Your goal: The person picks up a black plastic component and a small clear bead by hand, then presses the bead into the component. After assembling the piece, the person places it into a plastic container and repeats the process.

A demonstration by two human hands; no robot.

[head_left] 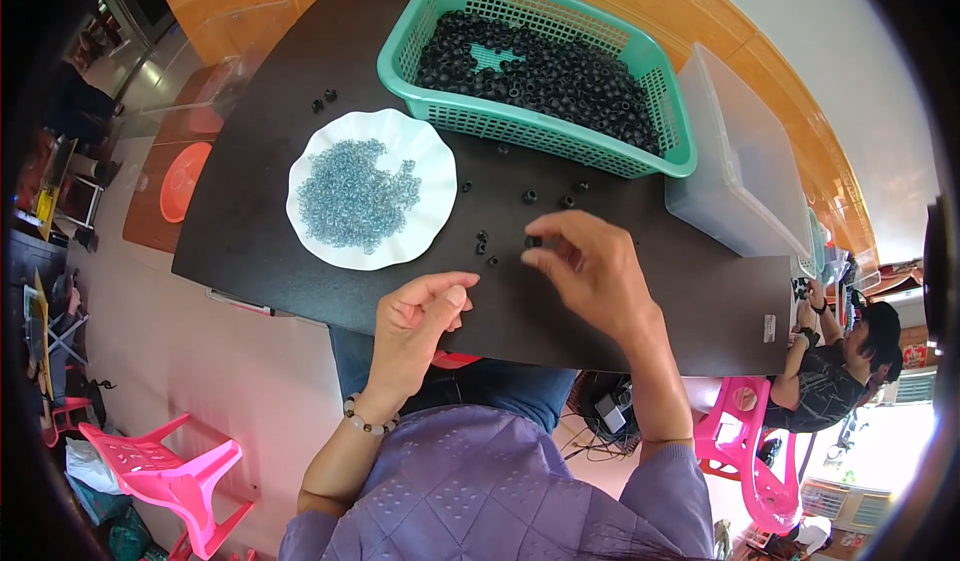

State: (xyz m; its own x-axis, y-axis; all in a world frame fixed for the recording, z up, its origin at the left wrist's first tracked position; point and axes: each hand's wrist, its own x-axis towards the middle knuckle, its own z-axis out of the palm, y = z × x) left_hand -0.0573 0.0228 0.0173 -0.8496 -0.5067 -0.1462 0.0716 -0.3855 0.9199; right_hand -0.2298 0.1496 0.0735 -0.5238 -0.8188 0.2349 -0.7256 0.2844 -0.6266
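Black bushing-like piece pinched at right hand's fingertips, left of palm; left hand lower-left, curled, can't tell contents.

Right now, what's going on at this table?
Someone's right hand pinches a small black piece above the dark table. The left hand is nearby; I can't tell whether it holds anything. A white plate holds small clear rings, and a green basket holds many more black pieces. Several loose black pieces lie on the table.
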